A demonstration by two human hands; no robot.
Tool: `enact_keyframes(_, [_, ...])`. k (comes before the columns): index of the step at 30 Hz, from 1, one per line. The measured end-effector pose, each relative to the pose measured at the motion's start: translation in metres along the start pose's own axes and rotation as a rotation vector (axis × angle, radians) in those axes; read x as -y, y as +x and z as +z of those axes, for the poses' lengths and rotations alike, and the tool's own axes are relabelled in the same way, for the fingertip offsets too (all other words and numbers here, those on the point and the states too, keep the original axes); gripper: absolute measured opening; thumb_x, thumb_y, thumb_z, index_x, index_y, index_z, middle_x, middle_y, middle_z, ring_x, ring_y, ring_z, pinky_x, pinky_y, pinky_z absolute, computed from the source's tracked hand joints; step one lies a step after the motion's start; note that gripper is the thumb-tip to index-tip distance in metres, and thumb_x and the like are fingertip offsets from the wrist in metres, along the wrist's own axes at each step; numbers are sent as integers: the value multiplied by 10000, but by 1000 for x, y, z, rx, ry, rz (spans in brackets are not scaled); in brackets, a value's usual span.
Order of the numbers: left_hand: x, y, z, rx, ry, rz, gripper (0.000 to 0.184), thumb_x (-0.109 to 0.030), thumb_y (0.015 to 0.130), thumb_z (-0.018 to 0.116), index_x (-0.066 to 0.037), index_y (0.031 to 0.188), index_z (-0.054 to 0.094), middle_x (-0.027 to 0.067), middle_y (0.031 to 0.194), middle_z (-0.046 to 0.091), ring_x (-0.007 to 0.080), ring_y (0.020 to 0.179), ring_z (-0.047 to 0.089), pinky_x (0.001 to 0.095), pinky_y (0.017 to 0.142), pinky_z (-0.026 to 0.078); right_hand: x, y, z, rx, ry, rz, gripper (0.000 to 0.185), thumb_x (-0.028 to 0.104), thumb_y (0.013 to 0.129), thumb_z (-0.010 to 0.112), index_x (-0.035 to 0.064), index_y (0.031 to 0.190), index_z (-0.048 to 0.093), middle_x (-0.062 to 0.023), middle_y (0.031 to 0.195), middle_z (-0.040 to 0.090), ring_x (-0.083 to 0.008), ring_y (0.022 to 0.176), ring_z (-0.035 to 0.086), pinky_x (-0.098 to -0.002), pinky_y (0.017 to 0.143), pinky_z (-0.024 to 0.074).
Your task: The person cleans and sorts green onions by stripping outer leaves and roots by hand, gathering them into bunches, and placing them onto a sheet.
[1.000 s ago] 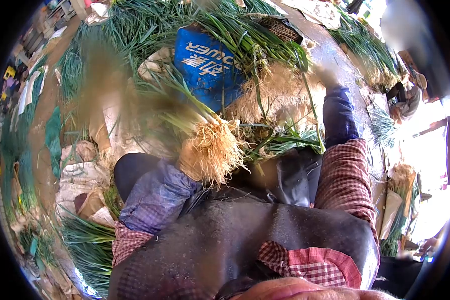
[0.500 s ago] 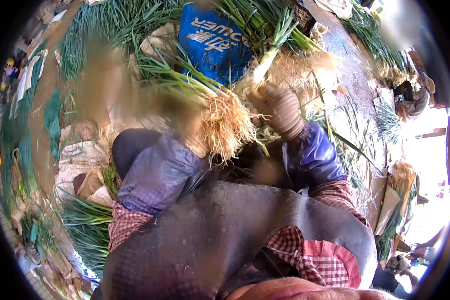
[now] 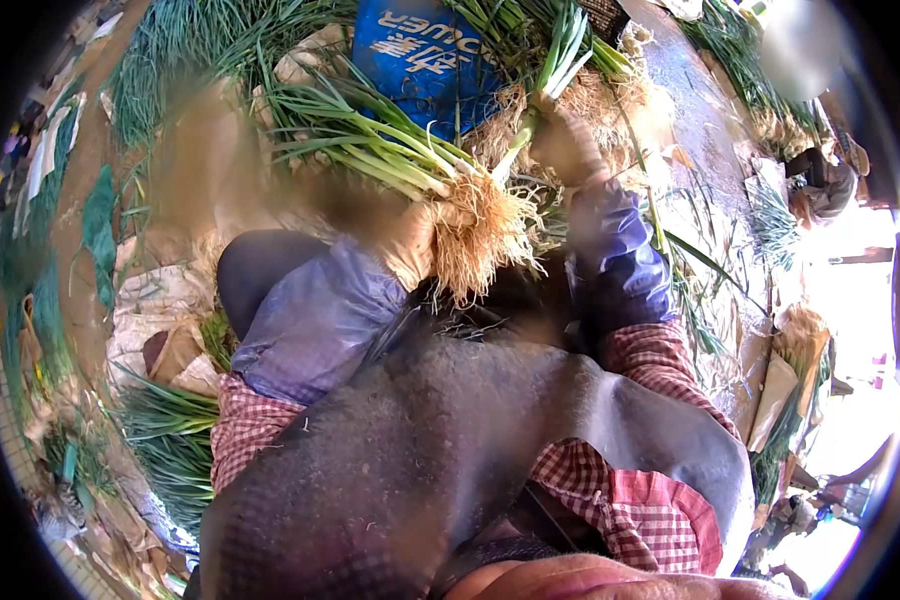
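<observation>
My gloved left hand [image 3: 411, 245] is closed around a bunch of green onions [image 3: 398, 165], held just above my lap. Their pale, tangled roots [image 3: 482, 235] hang toward me, while the green leaves point up and to the left. Beyond the roots, my gloved right hand [image 3: 567, 148] is closed on a green onion stalk [image 3: 564, 55], its leaves rising above the fingers and its white end showing below. A smudge on the lens blurs part of the left hand, and the right fingers are partly unclear.
A blue bag with white lettering [image 3: 425, 75] lies ahead. More green onions [image 3: 185, 60] are heaped at the back left, with others [image 3: 170, 450] beside my left sleeve. A rooted pile [image 3: 620, 110] lies at the right. A dark apron [image 3: 400, 450] covers my lap.
My right hand has moved up and slightly right, with the stalk. My left hand and its bunch have shifted slightly right and up.
</observation>
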State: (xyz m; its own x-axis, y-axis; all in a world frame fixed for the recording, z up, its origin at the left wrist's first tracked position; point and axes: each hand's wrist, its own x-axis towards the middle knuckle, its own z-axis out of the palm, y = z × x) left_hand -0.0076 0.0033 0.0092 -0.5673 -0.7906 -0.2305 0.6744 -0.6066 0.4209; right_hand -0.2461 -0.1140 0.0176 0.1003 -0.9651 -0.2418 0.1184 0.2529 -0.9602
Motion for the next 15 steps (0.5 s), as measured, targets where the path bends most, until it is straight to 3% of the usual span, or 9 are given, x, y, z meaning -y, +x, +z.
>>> enact_keyframes(3, [-2,-2,3,-27,-20,40,420,0,735,573,-13,1152,531,84,1088,604,242,1019,586,373,926,489,5,8,-16,63,-554,-265,250,220,894,588,30,1055,592,-44,853,649,-122,624,545,-252,527,457])
enact_keyframes(6, [-5,-5,6,-26,-48,51,421,14,738,566,-17,1156,531,89,1084,605,239,1007,592,366,910,501,13,-10,-10,-9,-352,-390,176,185,871,585,47,976,617,-17,748,602,-118,605,538,-230,522,448])
enact_keyframes(8, [-9,-6,7,43,2,4,418,10,742,572,-21,1157,532,92,1076,605,240,998,596,362,910,501,67,-85,40,-225,-166,-438,222,213,905,558,5,938,627,-67,656,617,-92,450,526,-200,389,417])
enact_keyframes(12, [-13,-8,13,35,12,67,391,8,755,586,-32,1141,545,80,1042,616,234,967,610,360,877,519,83,-112,29,-472,11,-874,288,288,907,561,15,982,614,-105,720,644,-131,518,575,-227,469,467])
enact_keyframes(14, [-11,-6,11,63,-29,116,388,2,762,595,-33,1146,547,78,1040,620,232,957,614,358,865,525,85,-109,10,-577,-22,-1049,298,299,907,551,30,1028,594,-116,809,648,-159,608,588,-261,558,482])
enact_keyframes(15, [-11,-5,10,93,-62,80,389,-4,765,601,-33,1149,547,79,1043,621,232,956,614,358,866,525,74,-97,-1,-588,-167,-1037,283,283,903,547,43,1045,587,-111,864,641,-171,677,586,-279,616,478])
